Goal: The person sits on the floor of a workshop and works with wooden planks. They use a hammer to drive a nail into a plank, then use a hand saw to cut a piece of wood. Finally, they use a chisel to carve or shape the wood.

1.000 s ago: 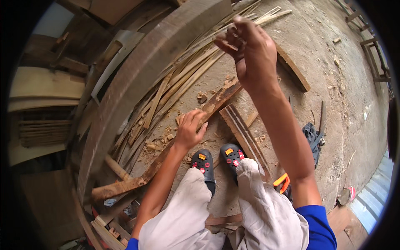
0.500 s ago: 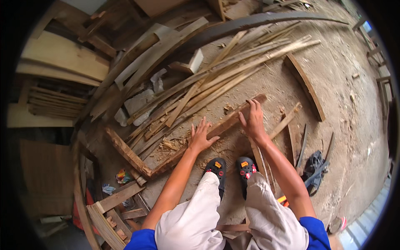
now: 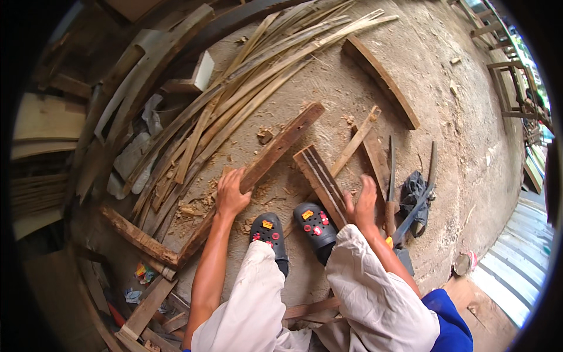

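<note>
Two bare hands are down on the timber. The left hand (image 3: 231, 193) lies flat, fingers spread, on a long dark-brown weathered wooden plank (image 3: 275, 149) running from seven o'clock to one o'clock across the dusty concrete floor (image 3: 446, 117). The right hand (image 3: 363, 202) rests open against a shorter brown grooved wooden block (image 3: 319, 179), gripping nothing. The plank's surface is rough, chipped along its edges, with shavings around its lower half. At eleven o'clock lies a fan of pale thin wooden strips (image 3: 258, 76), crowding the plank's left edge. Black clogs with coloured studs (image 3: 293, 229) sit at six o'clock. Open floor spreads toward two o'clock.
</note>
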Demonstrator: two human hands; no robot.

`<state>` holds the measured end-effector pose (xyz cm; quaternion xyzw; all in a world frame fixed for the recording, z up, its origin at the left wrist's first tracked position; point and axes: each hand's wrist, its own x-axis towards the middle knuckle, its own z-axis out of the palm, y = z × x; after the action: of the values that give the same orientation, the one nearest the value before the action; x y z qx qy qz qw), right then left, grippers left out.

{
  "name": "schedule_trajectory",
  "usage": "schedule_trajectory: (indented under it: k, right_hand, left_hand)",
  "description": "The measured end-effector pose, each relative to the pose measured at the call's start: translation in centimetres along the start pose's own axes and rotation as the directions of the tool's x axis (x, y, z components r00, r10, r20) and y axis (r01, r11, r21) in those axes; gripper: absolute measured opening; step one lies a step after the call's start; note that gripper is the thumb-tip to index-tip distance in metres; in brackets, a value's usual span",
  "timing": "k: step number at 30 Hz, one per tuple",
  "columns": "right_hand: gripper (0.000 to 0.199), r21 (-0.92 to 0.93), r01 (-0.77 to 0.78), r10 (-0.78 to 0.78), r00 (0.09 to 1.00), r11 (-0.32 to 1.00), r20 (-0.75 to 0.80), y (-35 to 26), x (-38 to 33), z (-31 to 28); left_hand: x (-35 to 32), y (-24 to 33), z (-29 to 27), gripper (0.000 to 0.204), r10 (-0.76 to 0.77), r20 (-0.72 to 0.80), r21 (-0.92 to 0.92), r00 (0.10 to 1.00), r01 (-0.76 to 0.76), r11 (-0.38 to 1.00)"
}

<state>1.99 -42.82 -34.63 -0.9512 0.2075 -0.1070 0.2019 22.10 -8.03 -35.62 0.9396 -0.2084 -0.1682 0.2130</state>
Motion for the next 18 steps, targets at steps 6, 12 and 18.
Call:
schedule_trajectory:
  k: [6,12,18]
  right_hand:
    - [0.081,-0.356,-0.121,0.162,0.983,0.927,0.09,6.0,5.0,-1.4]
    - [0.07,-0.409,-0.148,0.228,0.961,0.901,0.154,8.3,7.2,-1.8]
    - [0.065,-0.393,-0.19,0.259,0.957,0.9,0.132,7.1,6.8,-3.4]
  left_hand:
    - [-1.4,1.3,-2.3,0.068,-0.01,-0.015,-0.148,1.0,0.008,0.989]
    - [-1.8,1.8,-2.9,0.068,0.021,-0.049,-0.184,0.999,-0.029,0.983]
    - [-2.8,2.1,-3.7,0.073,0.023,-0.056,-0.181,0.998,-0.032,0.983]
